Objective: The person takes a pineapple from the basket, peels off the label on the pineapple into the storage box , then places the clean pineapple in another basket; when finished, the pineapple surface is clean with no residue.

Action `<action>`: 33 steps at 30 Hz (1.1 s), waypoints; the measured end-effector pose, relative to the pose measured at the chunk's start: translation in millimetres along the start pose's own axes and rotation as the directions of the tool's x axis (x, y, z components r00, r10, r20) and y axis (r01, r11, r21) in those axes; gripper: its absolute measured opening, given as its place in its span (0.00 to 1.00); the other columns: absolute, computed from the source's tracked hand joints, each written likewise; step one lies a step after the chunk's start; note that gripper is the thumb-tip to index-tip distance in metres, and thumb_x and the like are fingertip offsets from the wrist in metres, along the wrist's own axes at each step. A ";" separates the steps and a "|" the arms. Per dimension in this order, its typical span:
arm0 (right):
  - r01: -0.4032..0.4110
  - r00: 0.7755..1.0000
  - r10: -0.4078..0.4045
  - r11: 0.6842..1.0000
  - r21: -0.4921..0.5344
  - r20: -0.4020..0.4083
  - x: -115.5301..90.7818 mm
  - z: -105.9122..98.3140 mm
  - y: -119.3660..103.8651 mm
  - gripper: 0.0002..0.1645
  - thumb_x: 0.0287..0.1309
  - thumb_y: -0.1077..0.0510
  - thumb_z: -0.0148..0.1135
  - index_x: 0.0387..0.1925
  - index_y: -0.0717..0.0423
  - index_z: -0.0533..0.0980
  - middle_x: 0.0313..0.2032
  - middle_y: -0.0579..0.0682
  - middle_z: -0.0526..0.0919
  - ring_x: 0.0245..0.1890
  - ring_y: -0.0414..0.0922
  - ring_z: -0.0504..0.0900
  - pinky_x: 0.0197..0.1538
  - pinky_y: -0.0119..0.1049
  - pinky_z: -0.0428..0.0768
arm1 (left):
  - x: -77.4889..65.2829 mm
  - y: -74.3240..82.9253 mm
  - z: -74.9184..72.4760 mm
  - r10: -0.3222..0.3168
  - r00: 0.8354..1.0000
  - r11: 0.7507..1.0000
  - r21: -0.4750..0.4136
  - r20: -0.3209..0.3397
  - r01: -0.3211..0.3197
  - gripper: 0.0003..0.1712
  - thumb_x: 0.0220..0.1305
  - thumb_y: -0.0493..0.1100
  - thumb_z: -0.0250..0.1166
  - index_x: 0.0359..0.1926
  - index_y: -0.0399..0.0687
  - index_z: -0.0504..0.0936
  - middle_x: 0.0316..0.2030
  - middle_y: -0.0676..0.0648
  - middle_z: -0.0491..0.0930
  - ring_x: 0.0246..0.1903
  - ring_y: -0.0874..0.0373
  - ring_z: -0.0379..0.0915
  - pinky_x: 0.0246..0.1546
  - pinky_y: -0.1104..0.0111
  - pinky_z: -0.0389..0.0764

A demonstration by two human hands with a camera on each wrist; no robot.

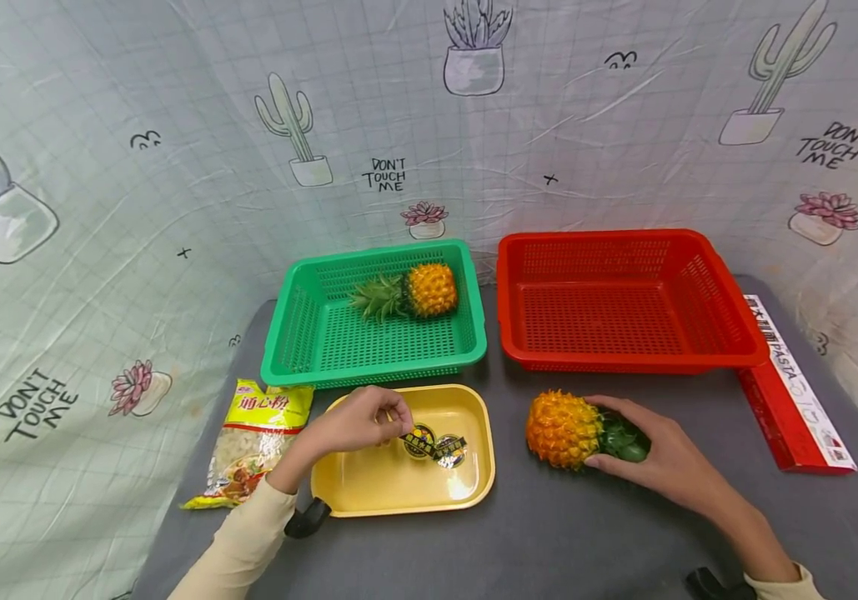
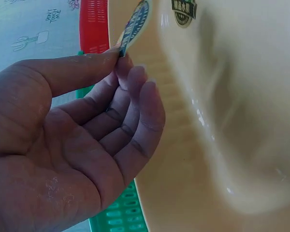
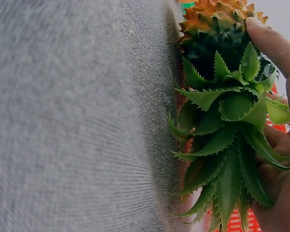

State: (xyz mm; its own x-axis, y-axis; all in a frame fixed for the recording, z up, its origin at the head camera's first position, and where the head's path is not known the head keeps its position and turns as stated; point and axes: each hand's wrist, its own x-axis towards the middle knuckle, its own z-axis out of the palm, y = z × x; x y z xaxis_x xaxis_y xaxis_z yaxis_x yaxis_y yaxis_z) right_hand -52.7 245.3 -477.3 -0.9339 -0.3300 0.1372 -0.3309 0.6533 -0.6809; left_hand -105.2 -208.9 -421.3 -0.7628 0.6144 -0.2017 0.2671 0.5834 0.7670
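Over the yellow tray (image 1: 398, 496), my left hand (image 1: 372, 419) pinches the edge of a round dark-and-gold sticker (image 2: 135, 24) between thumb and forefinger. A second sticker (image 2: 183, 12) of the same kind shows against the tray in the left wrist view. My right hand (image 1: 649, 446) grips an orange pineapple (image 1: 562, 429) where its fruit meets the green leaves (image 3: 227, 159). The fruit points left, beside the tray, and the palm covers part of the crown in the head view. Another pineapple (image 1: 431, 290) lies on its side in the green basket (image 1: 308, 325).
A red basket (image 1: 594, 362) stands at the back right, with a red and white pasta box (image 1: 796, 392) along its right side. Left of the tray lies a yellow bag of pasta (image 1: 256, 437). A printed cloth (image 1: 368, 108) hangs behind the grey table (image 1: 519, 550).
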 end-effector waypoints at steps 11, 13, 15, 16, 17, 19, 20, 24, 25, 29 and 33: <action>0.005 1.000 -0.005 1.000 0.000 -0.007 -0.4 -0.4 0.4 0.47 0.56 0.40 0.82 0.74 0.39 0.73 0.64 0.43 0.80 0.57 0.44 0.80 0.53 0.51 0.80 | 9.2 -4.6 -5.6 -0.051 0.991 0.996 0.081 0.125 0.041 0.06 0.72 0.31 0.67 0.36 0.42 0.87 0.28 0.49 0.84 0.22 0.58 0.77 0.26 0.67 0.78; 0.005 1.000 -0.005 1.000 0.002 -0.009 -0.9 -0.3 0.8 0.47 0.56 0.40 0.82 0.74 0.38 0.73 0.64 0.43 0.80 0.56 0.44 0.80 0.53 0.50 0.81 | 9.8 -5.5 -4.9 -0.065 0.989 0.994 0.096 0.131 0.053 0.08 0.70 0.29 0.67 0.34 0.41 0.88 0.26 0.48 0.84 0.20 0.59 0.76 0.25 0.68 0.77; 0.006 1.000 -0.006 1.000 0.004 -0.009 -1.3 0.0 1.0 0.46 0.56 0.40 0.82 0.74 0.38 0.73 0.64 0.42 0.80 0.56 0.43 0.80 0.52 0.50 0.81 | 10.3 -6.0 -4.3 -0.081 0.987 0.992 0.102 0.140 0.067 0.09 0.68 0.26 0.66 0.33 0.40 0.88 0.25 0.47 0.84 0.19 0.59 0.74 0.23 0.69 0.76; 0.006 1.000 -0.006 1.000 0.006 -0.009 -1.4 0.1 1.1 0.46 0.56 0.41 0.82 0.74 0.37 0.73 0.64 0.42 0.80 0.56 0.43 0.80 0.52 0.49 0.81 | 10.5 -6.3 -4.0 -0.089 0.986 0.991 0.108 0.145 0.074 0.09 0.67 0.26 0.66 0.32 0.40 0.88 0.24 0.47 0.84 0.18 0.59 0.73 0.22 0.69 0.75; 0.005 1.000 -0.005 1.000 0.009 -0.008 -1.3 0.2 1.1 0.46 0.56 0.41 0.82 0.74 0.37 0.73 0.64 0.42 0.80 0.56 0.43 0.80 0.52 0.49 0.81 | 10.8 -6.1 -4.1 -0.090 0.985 0.991 0.113 0.150 0.073 0.10 0.67 0.26 0.66 0.32 0.40 0.88 0.23 0.46 0.84 0.17 0.59 0.73 0.22 0.69 0.74; 0.003 1.000 -0.003 1.000 0.011 -0.008 -1.4 0.3 1.2 0.46 0.56 0.41 0.82 0.74 0.38 0.72 0.64 0.43 0.80 0.56 0.43 0.80 0.52 0.50 0.81 | 11.7 -5.4 -3.8 -0.086 0.984 0.990 0.127 0.154 0.066 0.11 0.66 0.25 0.66 0.31 0.40 0.88 0.22 0.45 0.83 0.16 0.60 0.72 0.21 0.70 0.74; 0.002 1.000 -0.002 1.000 0.010 -0.008 -1.6 0.4 1.2 0.46 0.56 0.40 0.82 0.74 0.38 0.72 0.64 0.43 0.80 0.56 0.43 0.80 0.52 0.50 0.81 | 12.2 -5.0 -3.5 -0.082 0.985 0.989 0.135 0.154 0.061 0.10 0.66 0.25 0.67 0.31 0.40 0.88 0.22 0.45 0.83 0.16 0.61 0.72 0.21 0.70 0.74; -0.004 1.000 0.004 1.000 0.010 -0.009 -1.8 0.4 1.3 0.47 0.56 0.40 0.82 0.74 0.38 0.72 0.64 0.44 0.80 0.57 0.44 0.79 0.53 0.53 0.80 | 15.5 -3.4 -2.4 -0.076 0.987 0.984 0.173 0.138 0.052 0.09 0.66 0.27 0.69 0.30 0.41 0.88 0.20 0.47 0.81 0.15 0.65 0.70 0.22 0.71 0.72; -0.004 1.000 0.004 1.000 0.009 -0.010 -1.7 0.3 1.5 0.47 0.56 0.40 0.82 0.74 0.38 0.72 0.64 0.44 0.80 0.58 0.45 0.79 0.53 0.54 0.80 | 16.3 -3.1 -2.0 -0.076 0.988 0.983 0.177 0.134 0.052 0.09 0.66 0.27 0.69 0.30 0.41 0.88 0.20 0.47 0.81 0.15 0.65 0.70 0.22 0.71 0.72; -0.003 1.000 0.003 1.000 0.008 -0.008 -1.2 0.3 2.1 0.47 0.56 0.40 0.82 0.74 0.37 0.72 0.64 0.43 0.80 0.58 0.45 0.79 0.54 0.54 0.80 | 18.2 -3.5 0.4 -0.094 0.988 0.980 0.185 0.126 0.070 0.08 0.66 0.28 0.71 0.29 0.41 0.87 0.20 0.46 0.81 0.15 0.65 0.71 0.22 0.71 0.73; 0.001 1.000 -0.001 1.000 0.013 -0.003 -0.8 0.2 2.6 0.47 0.56 0.40 0.82 0.74 0.38 0.72 0.64 0.43 0.80 0.58 0.45 0.79 0.54 0.53 0.80 | 20.1 -5.2 2.9 -0.110 0.987 0.974 0.213 0.120 0.083 0.09 0.64 0.27 0.71 0.29 0.42 0.87 0.19 0.50 0.80 0.15 0.65 0.70 0.22 0.71 0.73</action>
State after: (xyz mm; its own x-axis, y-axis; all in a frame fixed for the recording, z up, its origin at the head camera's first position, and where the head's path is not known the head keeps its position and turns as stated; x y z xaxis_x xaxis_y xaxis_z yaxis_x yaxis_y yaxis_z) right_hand -52.8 247.1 -479.3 -0.9341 -0.3284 0.1398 -0.3298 0.6445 -0.6898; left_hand -120.2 -198.0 -431.1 -0.7112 0.6057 -0.3569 0.3220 0.7319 0.6006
